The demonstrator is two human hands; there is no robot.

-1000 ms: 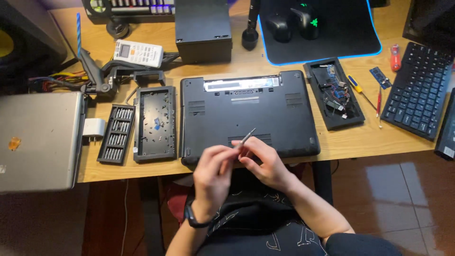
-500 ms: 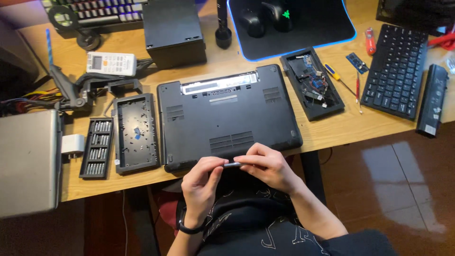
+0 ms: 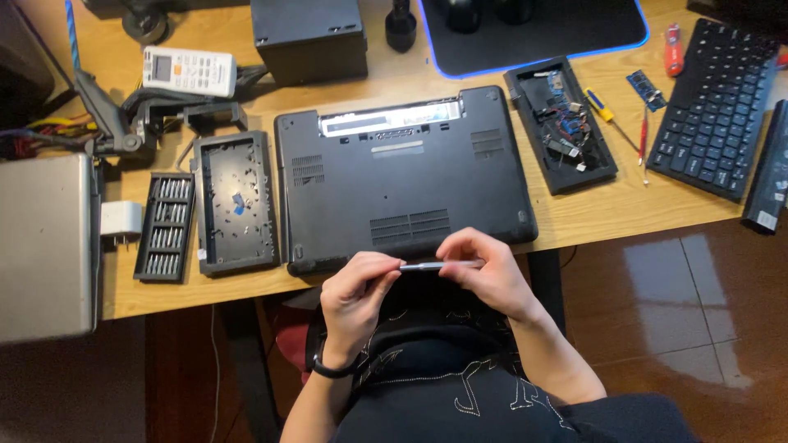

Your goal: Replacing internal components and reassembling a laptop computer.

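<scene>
Head view, looking straight down: both hands meet just below the near edge of the wooden surface (image 3: 591, 217), above the person's lap. Between them lies a slim silver screwdriver (image 3: 439, 265), held level. The left hand (image 3: 355, 299) pinches its left end between thumb and fingertips, and the right hand (image 3: 484, 275) closes its fingers round the other end, so each grip is shut on the tool and only the middle of the shaft shows. A dark band sits on the left wrist.

Just beyond the hands, a black laptop (image 3: 402, 176) lies bottom side up on the surface, its near edge close to the knuckles. To its left rests a black plastic cover panel (image 3: 235, 201), and further left an open case of screwdriver bits (image 3: 167, 226). To the right of the laptop is a black tray of small parts (image 3: 560, 123), then a yellow-handled screwdriver (image 3: 606, 113) and a black keyboard (image 3: 716, 107).
</scene>
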